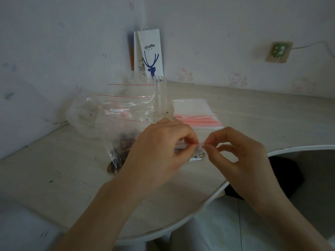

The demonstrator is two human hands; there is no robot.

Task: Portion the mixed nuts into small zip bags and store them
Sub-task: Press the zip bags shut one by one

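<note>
Both hands are mid-frame, just above the tabletop [54, 160]. My left hand [159, 147] and right hand [241, 156] each pinch the top edge of a small zip bag [198, 155] btwn thumb & forefinger, the other fingers loosely curled, and the fingertips of the two hands nearly meet. The bag hangs below the pinch w/ a few dark bits inside; most of it is hidden behind my left hand, so I can't tell how full it is. Left of that hand lies a bigger clear bag of nuts [121, 151], crumpled, brown nuts showing thru the plastic. Behind it, twd upper-center, are larger clear zip bags [126, 104] w/ red seal lines, partly upright & overlapping. A clear bottle [160, 98] stands just to their right. Right of the bottle a flat stack of empty zip bags [195, 115] w/ pink-red strips lies on the tabletop, just beyond my knuckles. In the back corner a white paper bag [149, 53] w/ a blue deer logo leans vs. the wall. A wall socket [279, 51] w/ a green plug & cord sits upper right. A grey round-rimmed thing [317, 169] fills the lower right; I can't tell what it is.
</note>
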